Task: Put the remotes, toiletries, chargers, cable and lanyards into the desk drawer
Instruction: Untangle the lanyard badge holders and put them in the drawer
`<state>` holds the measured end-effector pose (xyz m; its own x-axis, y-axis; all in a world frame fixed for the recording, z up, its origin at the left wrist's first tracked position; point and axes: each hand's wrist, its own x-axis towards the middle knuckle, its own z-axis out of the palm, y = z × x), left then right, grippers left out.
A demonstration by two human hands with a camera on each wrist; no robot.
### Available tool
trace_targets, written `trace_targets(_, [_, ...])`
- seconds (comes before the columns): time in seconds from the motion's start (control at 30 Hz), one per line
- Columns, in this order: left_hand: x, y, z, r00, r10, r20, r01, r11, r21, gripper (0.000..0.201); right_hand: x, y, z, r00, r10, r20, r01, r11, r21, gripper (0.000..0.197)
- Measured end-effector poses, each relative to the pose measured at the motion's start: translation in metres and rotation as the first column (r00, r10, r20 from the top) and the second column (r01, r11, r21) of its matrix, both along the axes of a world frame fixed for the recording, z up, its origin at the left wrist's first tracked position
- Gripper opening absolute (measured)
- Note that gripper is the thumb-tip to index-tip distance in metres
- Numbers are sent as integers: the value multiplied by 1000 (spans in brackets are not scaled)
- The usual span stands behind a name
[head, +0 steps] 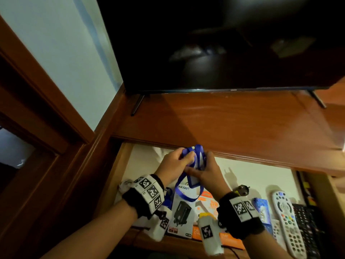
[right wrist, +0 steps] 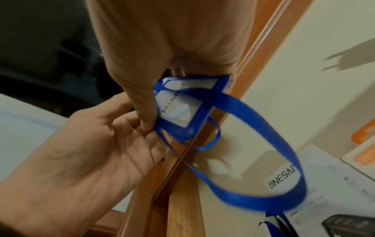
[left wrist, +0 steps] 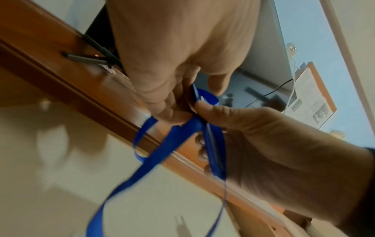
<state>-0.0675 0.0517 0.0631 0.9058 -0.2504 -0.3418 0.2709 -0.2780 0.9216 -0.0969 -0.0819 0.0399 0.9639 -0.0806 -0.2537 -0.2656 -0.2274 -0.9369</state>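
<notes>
A blue lanyard (head: 188,192) with a blue badge holder (right wrist: 178,110) is held by both hands over the open desk drawer (head: 143,163), close under the desk's front edge. My left hand (head: 175,161) pinches the gathered strap (left wrist: 194,126) between curled fingers. My right hand (head: 207,171) grips the badge holder between thumb and fingers. A loop of strap hangs down over a white charger box (head: 182,212) marked ONESAM. In the drawer also lie an orange charger box (head: 206,202), a black plug (head: 242,190), a blue toiletry box (head: 262,210) and a white remote (head: 286,219).
The wooden desk top (head: 224,124) overhangs the back of the drawer, and a dark TV (head: 224,43) stands on it. A black keypad device (head: 307,228) lies at the drawer's right end. Pale drawer lining shows at the back left and middle.
</notes>
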Motion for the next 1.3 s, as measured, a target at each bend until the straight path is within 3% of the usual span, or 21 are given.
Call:
trace_targets(0.17, [-15,-34,11,990,56,-128,-83,974,-212,25,-18,-30,3,988,-115,99,122,990,-69,18])
trace_targets(0.23, [-24,-46,14,990,59,-130,-85,975,-207,22,-26,-41,3,981,-162,111,170,983,-66,19])
trace_targets(0.4, [-38,-56,13,999,42,22,-41,999,-27,13,-45,-70,15,983,-179,42,172,977,129,26])
trace_targets(0.53, [-42,-45,21,980,36,194,-74,978,194,9,-54,-111,30,949,-314,-40,304,870,389,26])
trace_targets(0.6, [-43,-39,29,965,47,258,-115,960,256,9,-59,-128,33,947,-318,-50,312,867,388,24])
trace_targets(0.67, [-43,-36,40,961,8,277,-90,954,284,7,-63,-140,35,947,-318,-53,320,907,273,21])
trace_targets(0.77, [-41,-36,55,951,-179,251,84,934,348,7,-67,-143,38,970,-241,15,241,970,-21,20])
trace_targets(0.83, [-40,-39,65,926,-315,209,234,911,339,7,-70,-137,41,982,-121,144,148,969,-196,36])
trace_targets(0.87, [-39,-40,69,903,-382,195,306,892,333,7,-70,-132,44,972,-80,219,114,982,-148,41])
trace_targets(0.97, [-36,-43,84,805,-562,192,475,803,359,12,-63,-108,61,953,-4,303,-68,971,227,40])
trace_targets(1.03, [-34,-41,96,732,-647,213,537,741,402,17,-55,-93,70,961,100,258,-177,939,294,46])
trace_targets(1.13, [-30,-31,110,659,-712,241,552,676,487,14,-49,-77,82,977,182,112,-204,950,238,54])
trace_targets(1.2, [-26,-18,113,662,-701,265,526,686,503,12,-49,-72,87,980,165,108,-185,959,216,53])
trace_targets(1.3, [-20,2,107,772,-541,334,427,830,358,14,-49,-64,91,972,90,218,-142,961,238,45])
